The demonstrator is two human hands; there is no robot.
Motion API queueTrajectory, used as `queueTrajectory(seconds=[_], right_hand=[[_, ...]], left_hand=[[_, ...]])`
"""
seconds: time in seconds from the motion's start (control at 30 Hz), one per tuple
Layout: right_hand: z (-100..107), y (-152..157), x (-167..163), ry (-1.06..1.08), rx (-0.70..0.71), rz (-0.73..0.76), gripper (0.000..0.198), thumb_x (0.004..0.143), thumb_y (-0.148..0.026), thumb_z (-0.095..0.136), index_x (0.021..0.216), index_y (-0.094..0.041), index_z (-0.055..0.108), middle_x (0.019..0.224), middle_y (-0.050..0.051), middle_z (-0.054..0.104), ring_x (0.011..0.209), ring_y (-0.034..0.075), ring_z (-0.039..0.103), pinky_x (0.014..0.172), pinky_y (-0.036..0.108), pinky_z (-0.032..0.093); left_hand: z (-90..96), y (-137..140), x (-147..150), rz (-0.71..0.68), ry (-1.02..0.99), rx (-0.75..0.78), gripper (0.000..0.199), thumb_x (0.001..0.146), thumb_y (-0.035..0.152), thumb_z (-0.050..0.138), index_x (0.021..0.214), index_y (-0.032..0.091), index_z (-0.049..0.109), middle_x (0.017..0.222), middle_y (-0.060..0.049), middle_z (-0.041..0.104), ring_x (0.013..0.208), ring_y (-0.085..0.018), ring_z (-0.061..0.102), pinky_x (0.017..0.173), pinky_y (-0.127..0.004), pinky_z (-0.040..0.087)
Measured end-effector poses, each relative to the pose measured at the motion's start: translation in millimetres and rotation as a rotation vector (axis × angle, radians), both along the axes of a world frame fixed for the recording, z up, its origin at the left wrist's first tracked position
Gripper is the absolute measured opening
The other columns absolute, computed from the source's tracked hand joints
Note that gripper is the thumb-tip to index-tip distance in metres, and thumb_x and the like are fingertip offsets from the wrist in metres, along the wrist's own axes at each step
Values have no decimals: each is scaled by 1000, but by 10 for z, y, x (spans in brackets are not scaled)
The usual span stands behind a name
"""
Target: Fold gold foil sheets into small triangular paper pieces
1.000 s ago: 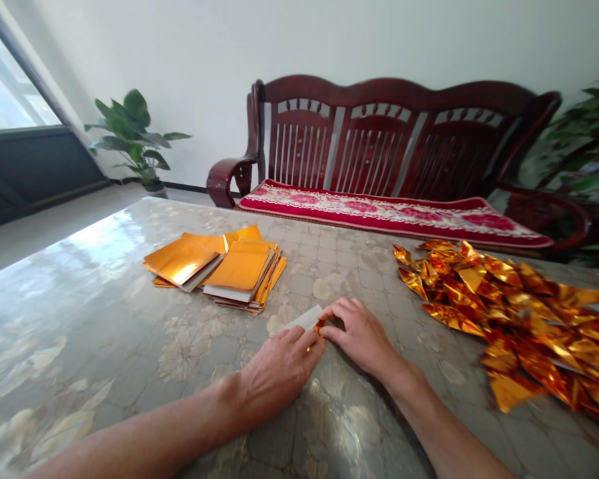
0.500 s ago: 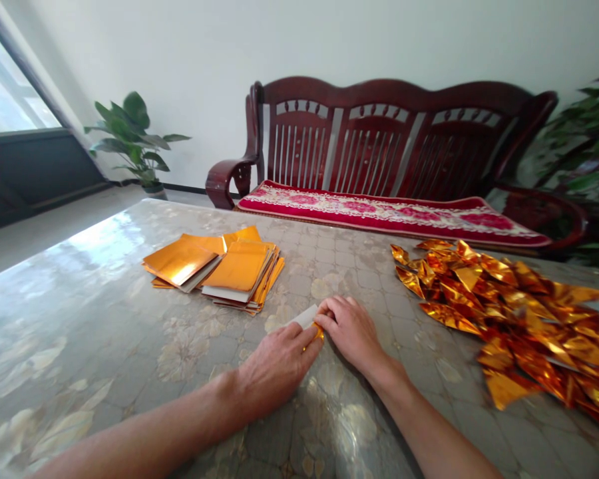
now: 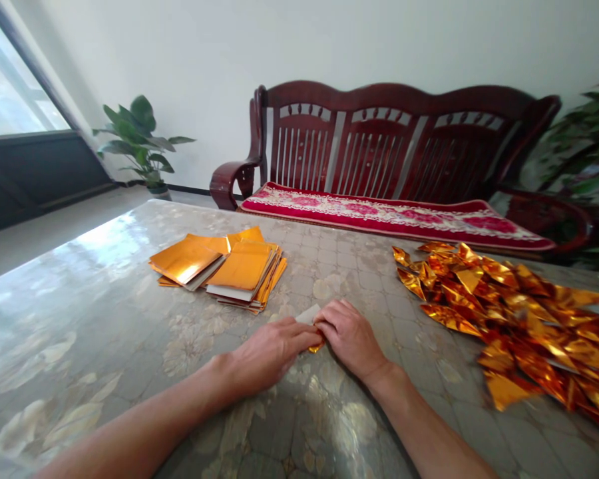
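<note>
A small sheet of gold foil paper (image 3: 308, 314), grey-white on its back, lies on the table between my hands, partly folded. My left hand (image 3: 275, 347) presses its fingers on the sheet's near left part. From the other side my right hand (image 3: 350, 336) pinches the sheet's right end, fingers curled. A bit of shiny gold shows below the fingertips, and the rest of the sheet is hidden under them. Beyond my left hand are stacks of flat gold foil paper (image 3: 242, 266). To the right spreads a heap of folded gold foil pieces (image 3: 499, 299).
The table (image 3: 180, 372) has a glossy, flower-patterned cover. Behind it stands a dark wooden bench (image 3: 379, 153) with a red floral seat cover (image 3: 359, 207). Potted plants stand at the back left (image 3: 142, 143) and at the right edge (image 3: 589, 146).
My left fingers have shifted slightly and lie flatter over the paper, covering more of the gold. My right hand keeps its pinch at the same end. The view has tilted slightly.
</note>
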State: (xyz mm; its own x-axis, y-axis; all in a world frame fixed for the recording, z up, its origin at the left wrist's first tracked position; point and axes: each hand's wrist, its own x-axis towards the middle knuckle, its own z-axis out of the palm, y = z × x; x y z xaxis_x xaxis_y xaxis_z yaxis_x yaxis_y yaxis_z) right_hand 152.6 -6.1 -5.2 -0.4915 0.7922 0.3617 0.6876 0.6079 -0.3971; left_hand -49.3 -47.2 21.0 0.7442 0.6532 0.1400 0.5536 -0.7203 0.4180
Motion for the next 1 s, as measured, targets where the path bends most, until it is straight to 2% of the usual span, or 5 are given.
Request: queueTrajectory(seconds=[0.13, 0.23, 0.6, 0.8, 1.0], right_hand=[[-11, 7, 30, 19, -30, 39, 12, 88, -15, 61, 82, -23, 68, 83, 1, 64, 84, 18, 54, 76, 30, 41], [-6, 10, 38, 26, -47, 53, 11, 88, -16, 62, 83, -24, 68, 84, 1, 64, 84, 18, 53, 77, 30, 40], [44, 24, 64, -22, -75, 109, 12, 91, -19, 58, 87, -24, 69, 85, 1, 63, 86, 18, 53, 79, 31, 40], [118, -8, 66, -112, 7, 119, 15, 93, -21, 55, 85, -22, 67, 86, 3, 61, 87, 19, 51, 80, 32, 40], [154, -84, 122, -196, 71, 58, 10, 91, -21, 59, 82, -21, 65, 86, 4, 61, 89, 20, 50, 82, 34, 38]], left_hand=[[-92, 71, -112, 190, -148, -93, 13, 92, 21, 56, 99, 21, 66, 98, -2, 67, 94, -16, 60, 87, -26, 45], [-134, 88, -114, 262, -172, -116, 11, 90, 25, 61, 85, 20, 69, 88, 0, 66, 89, -15, 60, 82, -24, 44], [-103, -12, -4, 510, -6, 61, 19, 85, 40, 68, 93, 23, 65, 95, 0, 61, 93, -18, 57, 80, -28, 43], [-93, -94, 51, 377, 245, 198, 18, 96, 29, 50, 86, 21, 62, 87, -2, 61, 82, -18, 56, 72, -29, 45], [-81, -172, 59, 281, 312, 210, 11, 92, 15, 53, 100, 19, 61, 97, -4, 64, 87, -20, 57, 77, -31, 47]])
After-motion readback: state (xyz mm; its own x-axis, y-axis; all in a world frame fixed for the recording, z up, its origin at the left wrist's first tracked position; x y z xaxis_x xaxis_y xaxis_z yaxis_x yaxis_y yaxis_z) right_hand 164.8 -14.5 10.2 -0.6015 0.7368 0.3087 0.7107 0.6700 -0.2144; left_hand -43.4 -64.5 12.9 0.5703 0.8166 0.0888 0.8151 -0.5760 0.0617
